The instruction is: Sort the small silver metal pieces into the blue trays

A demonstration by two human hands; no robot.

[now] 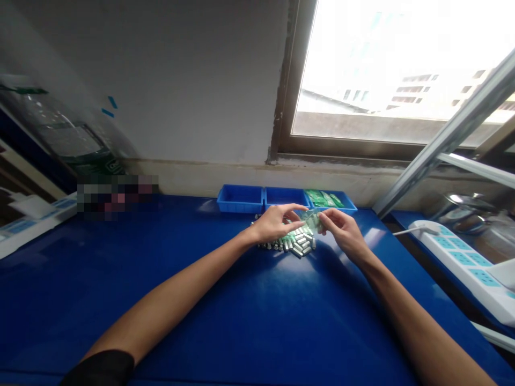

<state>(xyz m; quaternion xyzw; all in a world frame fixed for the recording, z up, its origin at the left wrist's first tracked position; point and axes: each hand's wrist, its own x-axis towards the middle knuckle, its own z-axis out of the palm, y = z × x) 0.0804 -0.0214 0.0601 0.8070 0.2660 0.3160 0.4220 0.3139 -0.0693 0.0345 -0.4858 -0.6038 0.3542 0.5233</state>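
A small clear, greenish plastic bag (311,219) is pinched between the thumb and fingers of my right hand (341,231). From the other side my left hand (274,222) reaches to the bag's left edge, thumb and index finger curved and apart. Whether those fingertips touch the plastic is hard to make out. Below both hands lies a loose pile of small silver cylinders (301,244) on the blue table (241,316). Part of the pile is hidden behind my left hand, and some pale green shows among the pieces.
Behind the hands stands a row of blue bins: a left bin (241,206), a middle bin (286,196) and a right one holding green packets (324,198). At right are a power strip (462,257) and a metal frame (438,145). A large plastic bottle (72,134) stands at left.
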